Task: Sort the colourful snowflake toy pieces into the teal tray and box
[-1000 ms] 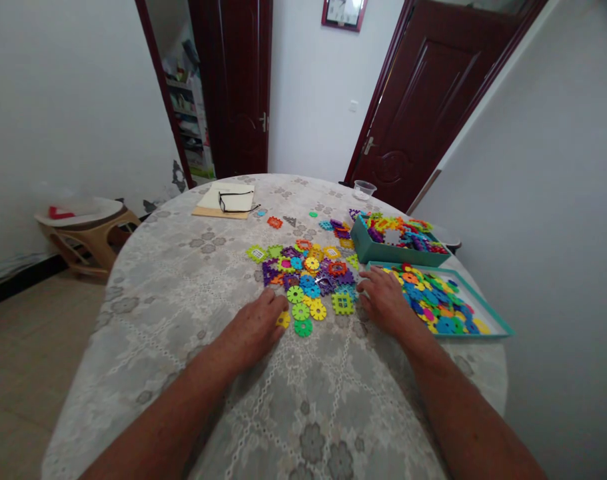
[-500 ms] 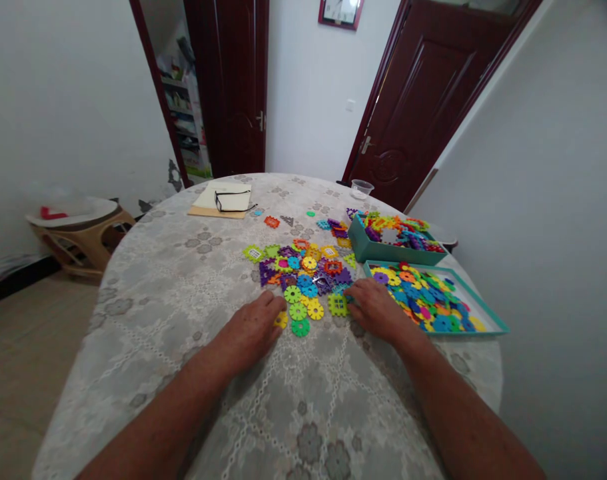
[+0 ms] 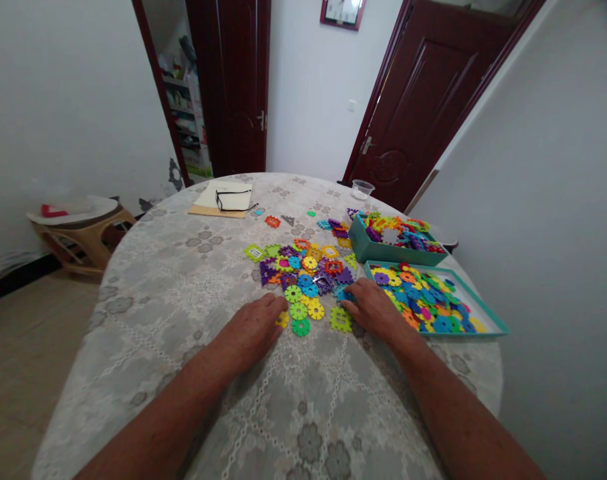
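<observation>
My left hand (image 3: 256,327) rests on the tablecloth with curled fingers, gripping the edge of a yellow notched disc (image 3: 283,320) that they partly cover. Light-green notched discs (image 3: 298,311) lie just right of it. On the other side, my right hand (image 3: 373,303) reaches into the heap's near right edge, finger and thumb closed around a blue toothed piece (image 3: 348,295). Just below those fingertips lies a lime-green square window piece (image 3: 341,320), flat on the cloth. The mixed heap of plastic building pieces (image 3: 303,267) spreads between and beyond both hands.
A teal box (image 3: 398,252) full of pieces stands at the right, behind a shallow lid (image 3: 476,297) holding notched discs. Glasses (image 3: 233,201) lie on a paper pad (image 3: 206,205) at the back left. Near the far edge stands a clear plastic cup (image 3: 362,190).
The lime-green square has slid a little towards me, out from the heap, and my right fingers have left it for the blue piece. My left hand has hardly moved.
</observation>
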`<action>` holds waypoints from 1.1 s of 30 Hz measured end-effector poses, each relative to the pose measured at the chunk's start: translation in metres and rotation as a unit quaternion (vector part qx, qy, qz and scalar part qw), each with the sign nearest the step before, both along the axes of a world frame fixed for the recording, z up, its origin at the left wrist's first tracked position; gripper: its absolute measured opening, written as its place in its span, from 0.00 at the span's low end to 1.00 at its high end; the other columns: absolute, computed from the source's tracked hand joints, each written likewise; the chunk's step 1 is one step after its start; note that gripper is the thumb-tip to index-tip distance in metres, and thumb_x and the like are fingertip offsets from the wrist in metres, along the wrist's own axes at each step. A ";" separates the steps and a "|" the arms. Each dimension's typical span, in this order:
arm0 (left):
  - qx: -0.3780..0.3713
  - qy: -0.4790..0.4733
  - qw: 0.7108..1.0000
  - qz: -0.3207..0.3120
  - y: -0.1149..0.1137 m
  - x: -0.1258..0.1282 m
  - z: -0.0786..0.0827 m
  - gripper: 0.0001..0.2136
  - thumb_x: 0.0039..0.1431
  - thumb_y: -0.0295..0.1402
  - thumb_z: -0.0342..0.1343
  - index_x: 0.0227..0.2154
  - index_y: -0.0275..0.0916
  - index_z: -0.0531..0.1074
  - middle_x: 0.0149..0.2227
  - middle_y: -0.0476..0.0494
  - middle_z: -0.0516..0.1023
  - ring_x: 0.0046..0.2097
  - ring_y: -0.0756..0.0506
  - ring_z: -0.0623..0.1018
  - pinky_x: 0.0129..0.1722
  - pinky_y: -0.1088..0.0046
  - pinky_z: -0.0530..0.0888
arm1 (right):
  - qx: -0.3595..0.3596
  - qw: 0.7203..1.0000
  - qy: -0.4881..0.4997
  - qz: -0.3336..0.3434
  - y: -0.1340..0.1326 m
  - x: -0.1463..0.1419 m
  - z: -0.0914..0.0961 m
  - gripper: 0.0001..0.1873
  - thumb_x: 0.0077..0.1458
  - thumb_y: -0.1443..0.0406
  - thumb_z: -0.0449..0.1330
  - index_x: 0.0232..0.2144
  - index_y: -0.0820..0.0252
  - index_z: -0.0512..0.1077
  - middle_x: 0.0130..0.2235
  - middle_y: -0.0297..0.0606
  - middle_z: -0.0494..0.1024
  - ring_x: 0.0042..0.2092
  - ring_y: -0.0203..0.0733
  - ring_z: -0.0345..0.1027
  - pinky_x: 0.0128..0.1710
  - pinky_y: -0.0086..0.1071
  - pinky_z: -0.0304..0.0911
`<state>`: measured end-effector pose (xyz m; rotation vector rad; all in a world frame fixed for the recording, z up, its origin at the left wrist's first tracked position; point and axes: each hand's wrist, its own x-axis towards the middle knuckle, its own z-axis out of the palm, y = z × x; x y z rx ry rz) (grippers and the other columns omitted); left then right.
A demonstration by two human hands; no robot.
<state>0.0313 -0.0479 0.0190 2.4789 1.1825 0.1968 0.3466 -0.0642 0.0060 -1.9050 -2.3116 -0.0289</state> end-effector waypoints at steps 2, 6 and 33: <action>-0.005 -0.010 1.000 -0.001 0.000 0.000 0.000 0.16 0.62 0.25 0.50 0.52 0.42 0.70 0.51 0.38 0.77 0.50 0.40 0.77 0.51 0.63 0.73 | -0.004 1.000 0.018 -0.005 0.000 -0.001 -0.001 0.07 0.66 0.62 0.60 0.41 0.60 0.76 0.44 0.45 0.77 0.48 0.49 0.70 0.50 0.37 0.62; -0.020 -0.041 0.999 -0.001 0.001 0.000 -0.004 0.17 0.65 0.26 0.47 0.54 0.41 0.71 0.52 0.37 0.78 0.53 0.39 0.78 0.55 0.62 0.73 | 0.003 1.000 0.025 -0.017 -0.001 -0.002 -0.002 0.10 0.65 0.62 0.61 0.45 0.62 0.75 0.46 0.48 0.77 0.50 0.50 0.70 0.52 0.37 0.62; -0.010 -0.046 0.999 0.011 0.003 0.004 -0.013 0.15 0.69 0.32 0.46 0.53 0.43 0.73 0.52 0.36 0.81 0.54 0.37 0.78 0.56 0.59 0.72 | -0.043 0.991 0.130 -0.011 0.000 0.004 -0.002 0.17 0.56 0.69 0.59 0.49 0.60 0.70 0.46 0.44 0.76 0.47 0.46 0.70 0.48 0.35 0.62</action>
